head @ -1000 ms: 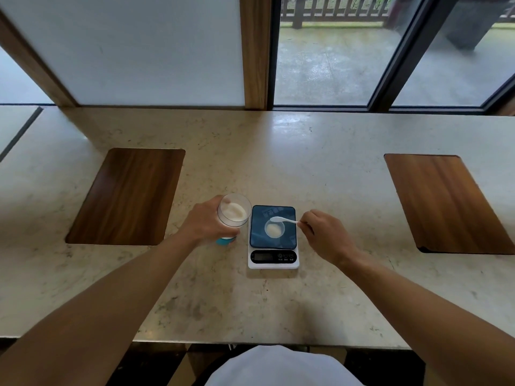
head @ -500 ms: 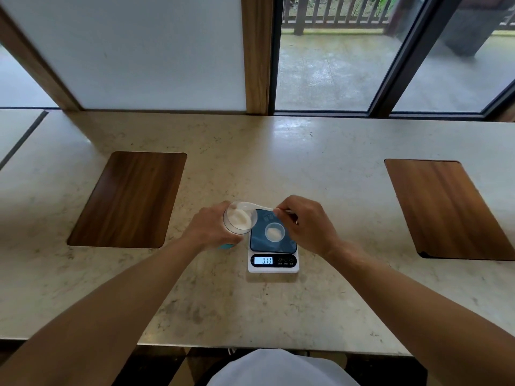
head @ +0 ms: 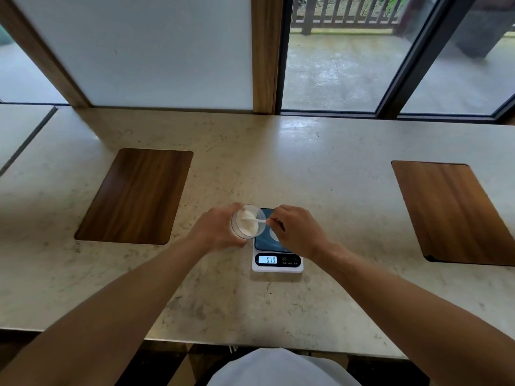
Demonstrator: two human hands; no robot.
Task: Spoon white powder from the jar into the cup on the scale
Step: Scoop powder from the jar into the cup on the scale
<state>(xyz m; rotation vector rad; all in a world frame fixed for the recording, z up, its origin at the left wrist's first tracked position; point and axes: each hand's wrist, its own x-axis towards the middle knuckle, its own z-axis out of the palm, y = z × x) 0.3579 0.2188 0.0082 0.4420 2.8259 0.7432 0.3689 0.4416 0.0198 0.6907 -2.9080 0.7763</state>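
My left hand [head: 216,231] grips a clear jar [head: 247,222] holding white powder, tilted toward the right, just left of the scale. My right hand [head: 299,231] pinches the handle of a small white spoon [head: 255,219], whose bowl reaches into the jar's mouth. The white scale [head: 277,257] has a dark blue platform and a lit display. The small white cup [head: 273,234] on the platform is mostly hidden behind my right hand; only its left edge shows.
The marble counter [head: 306,168] has two inlaid wooden panels, one on the left [head: 136,195] and one on the right [head: 451,211]. A wall and window frames [head: 266,54] rise behind the counter. The counter's front edge lies near my body.
My right hand has carried the spoon left, from over the cup to inside the jar. The jar has tilted more toward the scale. The scale's display has lit up.
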